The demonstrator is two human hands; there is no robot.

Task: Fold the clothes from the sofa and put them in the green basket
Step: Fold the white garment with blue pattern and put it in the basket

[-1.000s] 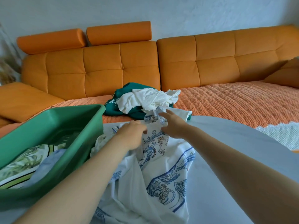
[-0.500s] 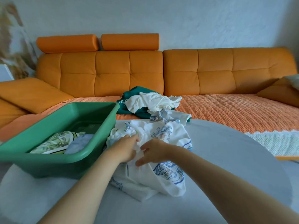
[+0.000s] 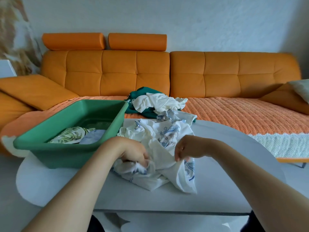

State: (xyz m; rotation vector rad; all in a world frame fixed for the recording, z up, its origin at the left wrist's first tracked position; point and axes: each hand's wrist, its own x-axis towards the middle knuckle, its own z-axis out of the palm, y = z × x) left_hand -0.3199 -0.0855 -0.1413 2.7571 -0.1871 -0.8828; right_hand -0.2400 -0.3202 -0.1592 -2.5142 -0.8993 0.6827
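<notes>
Gripping one printed garment [image 3: 168, 136], left hand [image 3: 132, 152], right hand [image 3: 189, 148], fingers [image 3: 142, 160] curled; two pieces [image 3: 73, 135] in one basket [image 3: 66, 146].

A white, slightly rough wall [image 3: 200, 22] stands behind a long orange sofa [image 3: 217, 74] with a stitched, padded back and two roll headrests [image 3: 73, 41] above its left half. An orange woven cover [image 3: 234, 113] lies over the seat. A loose orange cushion [image 3: 33, 91] rests at the left end. In front stands a pale rounded table [image 3: 217, 190]. The light is soft and even.
</notes>
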